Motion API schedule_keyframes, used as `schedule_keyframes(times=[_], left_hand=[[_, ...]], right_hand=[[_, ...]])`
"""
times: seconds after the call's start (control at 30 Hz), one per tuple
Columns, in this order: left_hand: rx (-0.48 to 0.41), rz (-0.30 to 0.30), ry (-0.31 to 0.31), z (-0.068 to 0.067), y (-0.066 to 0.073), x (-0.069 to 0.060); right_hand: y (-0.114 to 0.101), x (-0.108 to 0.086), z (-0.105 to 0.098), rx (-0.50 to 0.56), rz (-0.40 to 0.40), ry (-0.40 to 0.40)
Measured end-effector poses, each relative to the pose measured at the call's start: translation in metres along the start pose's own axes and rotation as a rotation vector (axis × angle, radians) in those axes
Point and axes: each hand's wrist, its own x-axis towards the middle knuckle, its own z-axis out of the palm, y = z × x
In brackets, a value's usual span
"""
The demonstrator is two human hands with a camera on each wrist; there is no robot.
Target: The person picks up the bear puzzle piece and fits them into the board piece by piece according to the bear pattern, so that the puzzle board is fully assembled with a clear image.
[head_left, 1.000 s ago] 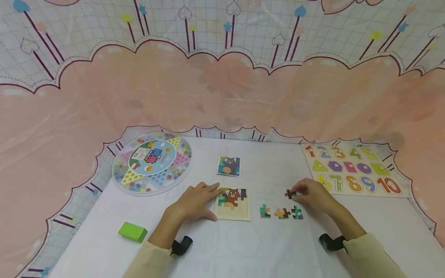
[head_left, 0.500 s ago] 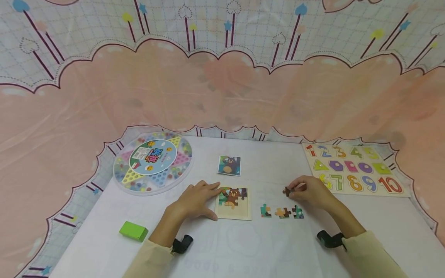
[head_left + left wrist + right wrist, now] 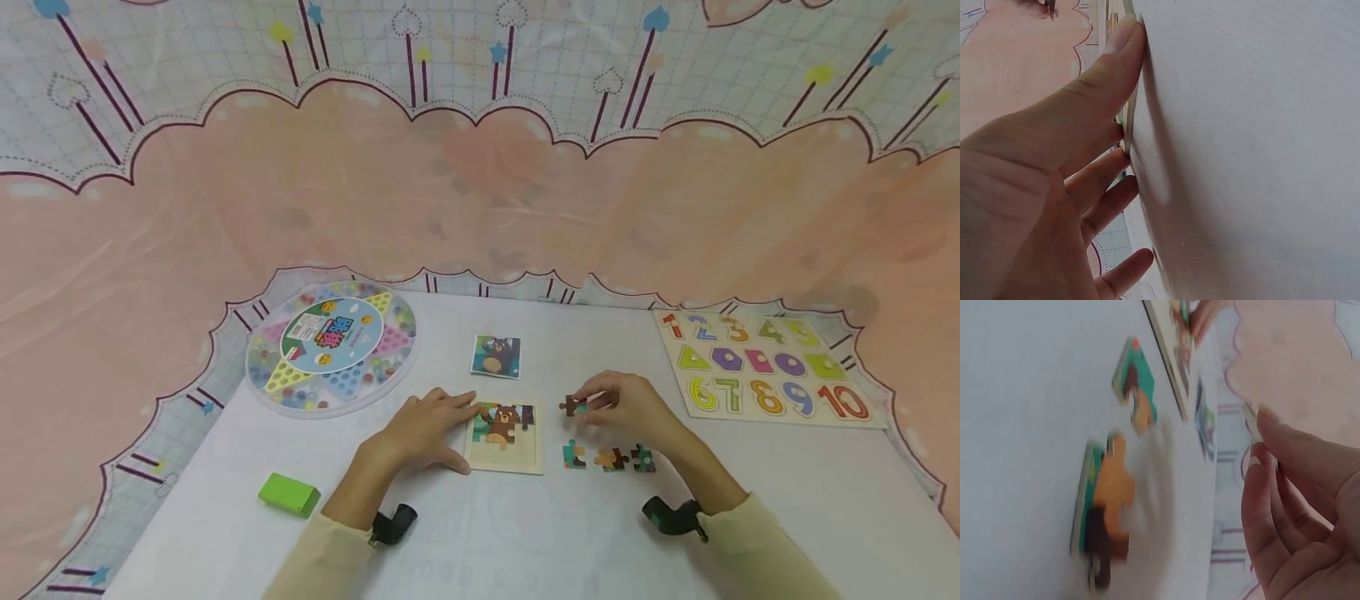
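Observation:
My right hand (image 3: pixel 626 408) pinches a brown and teal jigsaw piece (image 3: pixel 572 406) between thumb and fingertips, lifted off the table right of the wooden puzzle board (image 3: pixel 504 463). In the right wrist view only the pale edge of that piece (image 3: pixel 1251 420) shows. The board bears a partly assembled bear picture in its upper area; its lower part is bare wood. My left hand (image 3: pixel 420 433) rests along the board's left edge, fingers spread, thumb at the near corner. Three loose pieces lie right of the board: a teal one (image 3: pixel 574 455), an orange-brown one (image 3: pixel 611 459), a green-brown one (image 3: pixel 642 458).
A bear picture card (image 3: pixel 496 357) lies behind the board. The round Chinese checkers set (image 3: pixel 330 348) is at the back left, a green block (image 3: pixel 289 495) at the front left. At the back right lies a number and shape board (image 3: pixel 765 367). A patterned cloth (image 3: pixel 480 200) hangs behind the table.
My right hand has carried the pinched jigsaw piece leftward, from near the number board to just beside the puzzle board. The left hand has stayed in place at the board's edge.

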Motion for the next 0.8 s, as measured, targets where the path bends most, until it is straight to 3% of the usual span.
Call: schedule_keyframes(times=[0.4,0.8], left_hand=[[-0.004,-0.002,0.002,0.0,-0.001,0.0],[-0.011,0.005,0.004,0.001,-0.002,0.001]], right_hand=[[-0.024,0.012,0.048,0.022,-0.082,-0.056],[-0.028,0.016,0.066,-0.027,-0.07,-0.03]])
